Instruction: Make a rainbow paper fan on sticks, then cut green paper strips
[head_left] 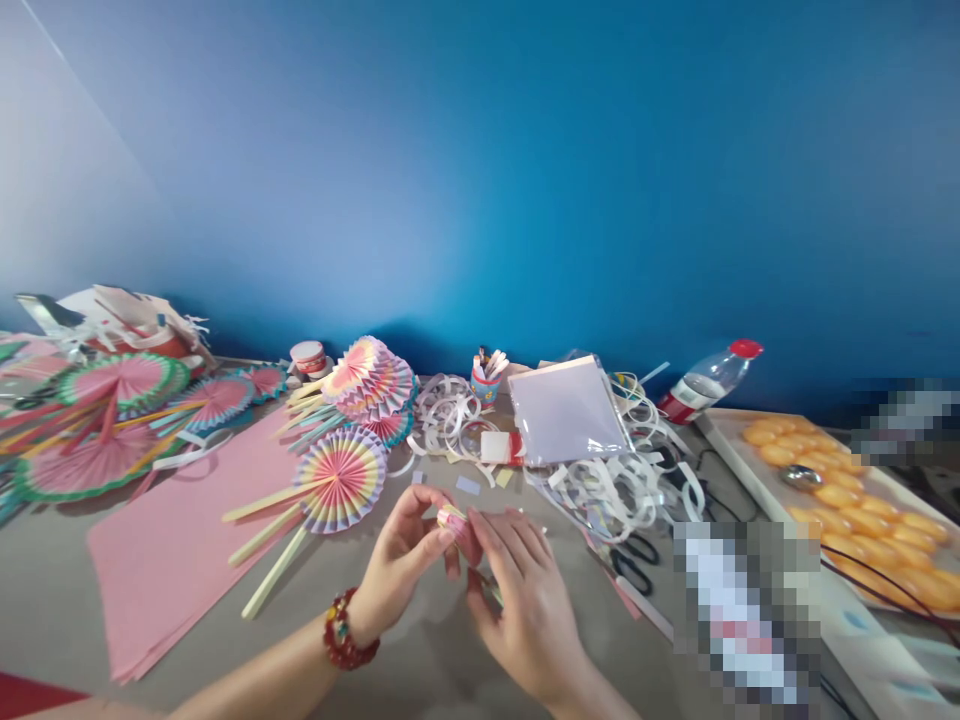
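Note:
My left hand (409, 555), with a beaded bracelet (349, 630) at the wrist, pinches a small folded paper fan (453, 522) in pink and pale yellow between thumb and fingers. My right hand (521, 575) closes on the fan's other side, fingers bent over it. Part of the fan is hidden behind the fingers. Just left of my hands lies an open round paper fan (341, 480) with pale wooden sticks, partly on pink paper sheets (187, 540). Behind it, more pleated fans (371, 385) are stacked.
Curled white strips (615, 500), black-handled scissors (634, 562) and a clear packet of paper (570, 410) lie to the right. A decorated cup (486, 385) holds sticks. A bottle (709, 380) leans near a tray of yellow-orange items (847, 490). Green-edged fans (112, 385) cover the left side.

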